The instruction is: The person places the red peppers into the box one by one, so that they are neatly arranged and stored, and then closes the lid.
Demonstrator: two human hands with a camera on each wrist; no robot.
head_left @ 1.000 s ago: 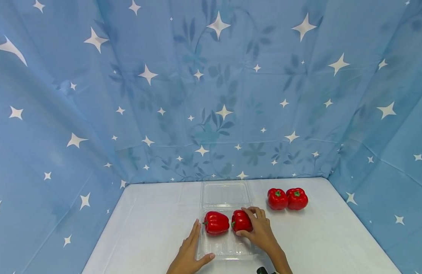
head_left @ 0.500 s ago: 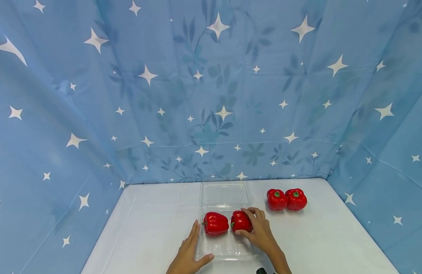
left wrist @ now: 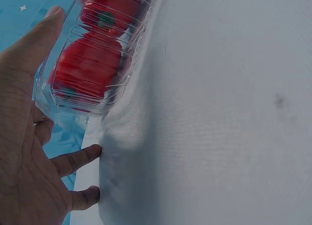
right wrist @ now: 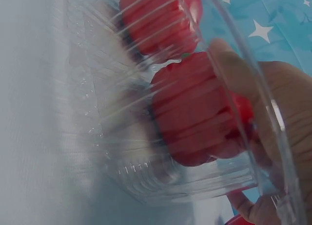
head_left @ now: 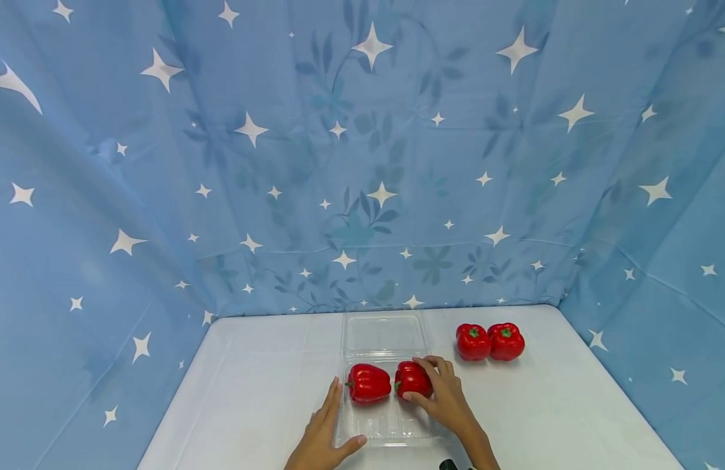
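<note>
Head view: clear plastic clamshell on the white table, hinged lid laid back on the far side.
Gripped red bell pepper: inside the clamshell's base, far right part; on its side, stem end left, long axis roughly left to right; whether it bears on the base, cannot tell.
Right hand: nearer of the two; pinches that pepper from its right end, thumb on the near side, fingers on the far side.
Left hand: at the clamshell's left rim, fingers straight, thumb spread away.
Neighbouring red bell pepper: between left hand and gripped pepper, just beside the latter; on its side, stem left.
Outer pair: third red bell pepper and fourth red bell pepper, side by side, beyond the right hand, outside the clamshell.
</note>
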